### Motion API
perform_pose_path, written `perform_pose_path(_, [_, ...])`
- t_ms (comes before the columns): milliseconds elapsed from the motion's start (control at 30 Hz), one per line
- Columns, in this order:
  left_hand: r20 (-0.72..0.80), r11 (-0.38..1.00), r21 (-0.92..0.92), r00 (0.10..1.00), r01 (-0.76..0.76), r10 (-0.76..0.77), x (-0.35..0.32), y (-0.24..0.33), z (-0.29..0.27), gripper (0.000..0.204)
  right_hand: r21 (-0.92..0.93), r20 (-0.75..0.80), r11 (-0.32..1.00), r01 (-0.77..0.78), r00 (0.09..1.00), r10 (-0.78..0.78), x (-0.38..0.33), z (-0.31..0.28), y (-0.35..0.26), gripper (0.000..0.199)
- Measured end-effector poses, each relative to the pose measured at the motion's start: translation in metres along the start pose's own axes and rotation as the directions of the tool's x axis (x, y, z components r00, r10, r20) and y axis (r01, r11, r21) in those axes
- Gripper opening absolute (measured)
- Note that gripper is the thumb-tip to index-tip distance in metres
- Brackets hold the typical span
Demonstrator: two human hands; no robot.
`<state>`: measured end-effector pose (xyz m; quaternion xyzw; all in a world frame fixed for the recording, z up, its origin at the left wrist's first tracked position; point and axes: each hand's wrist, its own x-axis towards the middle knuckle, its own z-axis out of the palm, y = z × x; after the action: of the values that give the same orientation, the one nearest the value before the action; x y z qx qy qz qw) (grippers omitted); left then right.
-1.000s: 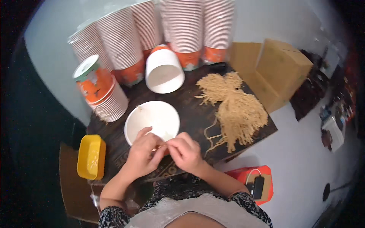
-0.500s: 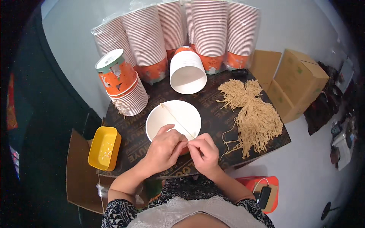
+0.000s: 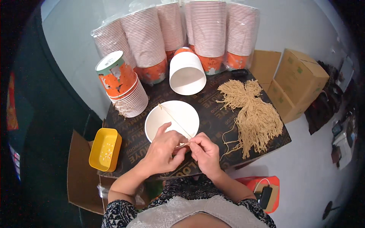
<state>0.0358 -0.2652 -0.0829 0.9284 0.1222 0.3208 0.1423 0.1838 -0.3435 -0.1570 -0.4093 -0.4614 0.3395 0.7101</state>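
Note:
A white-lined paper bucket (image 3: 154, 119) stands on the table in front of me. A thin tan cord (image 3: 175, 121) crosses its mouth from the knotted far-left rim to the near-right rim. My left hand (image 3: 164, 150) is curled over the near rim, its forefinger reaching above the opening and its thumb outside. Beside it, my right hand (image 3: 205, 152) pinches the cord's end at the rim between thumb and forefinger. The fingertips partly cover that spot. A loose bundle of tan cords (image 3: 256, 121) lies to the right.
At left are a yellow tub (image 3: 96, 148) with small pale pieces and a stack of orange-printed buckets (image 3: 119, 81). Another bucket (image 3: 187, 68) lies on its side behind. Wrapped bucket stacks (image 3: 208, 30) line the back. Cardboard boxes (image 3: 302, 78) stand beyond the table's right edge.
My left thumb has moved away from the right fingertips, down outside the rim. The right hand still pinches at the rim. The bucket has shifted slightly left.

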Motion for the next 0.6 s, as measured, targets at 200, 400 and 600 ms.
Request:
perform_pose_path(200, [-0.052, 0.997, 0.009, 0.995, -0.079, 0.080, 0.001, -0.006, 0.005, 0.022, -0.058, 0.036, 0.993, 0.104, 0.994, -0.102, 0.001, 0.000, 0.004, 0.007])
perform_pose_path(400, [-0.046, 0.997, 0.039, 0.997, -0.060, 0.062, -0.002, -0.003, 0.004, 0.021, -0.394, -0.069, 0.860, 0.324, 0.923, -0.379, 0.011, -0.009, 0.008, 0.007])
perform_pose_path(600, [-0.008, 0.997, 0.060, 0.999, -0.047, 0.048, -0.011, -0.004, -0.001, 0.020, -0.457, -0.086, 0.850, 0.261, 0.939, -0.334, 0.009, -0.020, 0.017, 0.007])
